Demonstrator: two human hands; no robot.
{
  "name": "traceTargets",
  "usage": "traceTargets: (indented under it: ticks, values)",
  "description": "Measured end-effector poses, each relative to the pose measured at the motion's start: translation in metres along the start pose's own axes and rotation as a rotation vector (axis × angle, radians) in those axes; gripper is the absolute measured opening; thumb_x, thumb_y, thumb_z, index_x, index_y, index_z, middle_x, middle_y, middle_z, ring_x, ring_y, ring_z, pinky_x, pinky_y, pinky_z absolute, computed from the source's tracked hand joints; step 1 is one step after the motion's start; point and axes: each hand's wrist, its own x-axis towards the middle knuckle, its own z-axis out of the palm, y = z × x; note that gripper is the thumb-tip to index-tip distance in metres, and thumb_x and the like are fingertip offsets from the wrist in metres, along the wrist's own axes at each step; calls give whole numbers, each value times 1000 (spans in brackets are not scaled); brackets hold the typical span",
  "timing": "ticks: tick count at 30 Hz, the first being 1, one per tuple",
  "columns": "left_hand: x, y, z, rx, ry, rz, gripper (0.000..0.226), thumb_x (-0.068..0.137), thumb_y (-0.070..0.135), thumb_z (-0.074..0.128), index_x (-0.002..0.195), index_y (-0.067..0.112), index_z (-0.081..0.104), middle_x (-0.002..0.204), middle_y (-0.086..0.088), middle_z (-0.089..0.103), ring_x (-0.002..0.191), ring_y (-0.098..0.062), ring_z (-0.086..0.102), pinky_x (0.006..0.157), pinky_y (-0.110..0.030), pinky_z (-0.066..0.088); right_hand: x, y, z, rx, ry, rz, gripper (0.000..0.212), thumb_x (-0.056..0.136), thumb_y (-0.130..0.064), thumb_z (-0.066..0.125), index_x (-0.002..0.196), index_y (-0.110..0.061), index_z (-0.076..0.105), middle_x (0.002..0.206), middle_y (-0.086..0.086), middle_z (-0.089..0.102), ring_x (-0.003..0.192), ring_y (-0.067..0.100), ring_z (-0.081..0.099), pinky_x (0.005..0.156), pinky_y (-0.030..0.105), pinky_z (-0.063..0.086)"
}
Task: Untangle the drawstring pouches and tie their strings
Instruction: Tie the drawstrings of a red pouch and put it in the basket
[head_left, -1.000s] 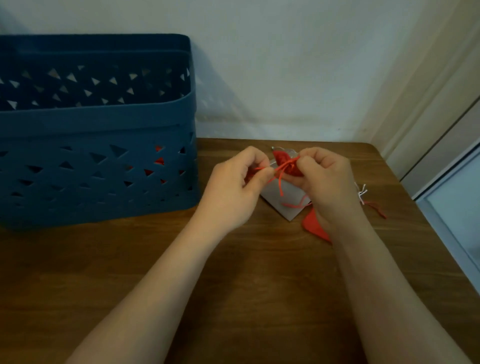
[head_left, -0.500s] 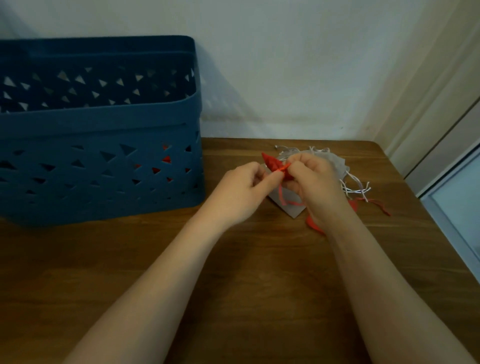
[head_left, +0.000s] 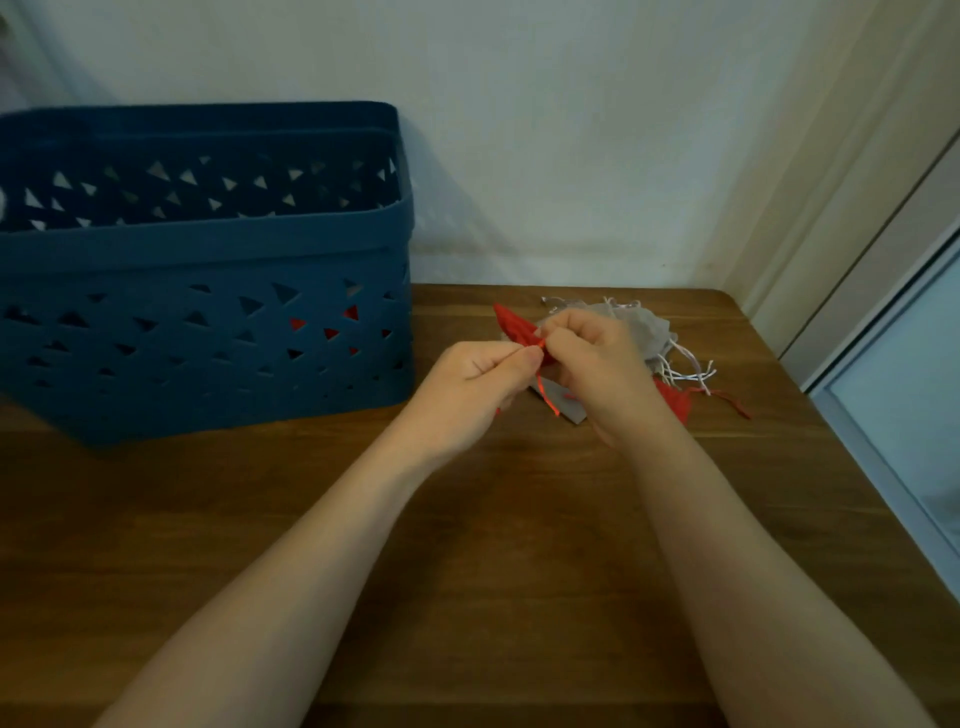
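A small red drawstring pouch (head_left: 514, 325) is held up just above the wooden table (head_left: 519, 545), its body pointing back and left. My left hand (head_left: 475, 387) pinches its red string (head_left: 548, 397) between thumb and forefinger, and a loose end hangs down. My right hand (head_left: 597, 364) pinches the same string right at the pouch's neck. Behind and under my right hand lie grey pouches (head_left: 647, 325) with tangled white strings (head_left: 688, 366). Another red pouch (head_left: 675, 400) shows past my right wrist.
A tall dark blue plastic basket (head_left: 208, 260) with triangular cut-outs stands at the back left; something red shows through its holes. The wall runs close behind. The table's right edge meets a door frame (head_left: 857, 260).
Both hands have drawn closer together and lower with the string. The red pouch now points back and left, and the grey pouches behind my right hand have come into view.
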Motion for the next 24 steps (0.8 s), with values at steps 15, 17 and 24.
traceTargets:
  ticks: [15, 17, 24]
  values:
    - [-22, 17, 0, 182, 14, 79, 48, 99, 28, 43, 53, 19, 36, 49, 7, 29, 45, -6, 25, 50, -28, 21, -17, -17, 3, 271, 110, 131, 31, 90, -2, 44, 61, -10, 51, 57, -1, 61, 68, 16, 61, 57, 22, 44]
    - [-23, 21, -1, 133, 54, 98, 45, 97, 33, 44, 52, 29, 43, 48, 13, 35, 46, -3, 31, 52, -24, 25, -19, -24, 2, 375, 99, 154, 28, 91, -1, 42, 64, -7, 48, 67, 5, 56, 61, 10, 60, 53, 19, 49]
    - [-19, 21, -26, 278, 318, 227, 34, 78, 42, 62, 106, 40, 43, 115, 7, 48, 110, -4, 46, 89, -8, 33, -28, -55, -2, 634, -208, 151, 26, 90, -2, 29, 73, -5, 48, 47, 2, 50, 38, 10, 48, 35, 14, 32]
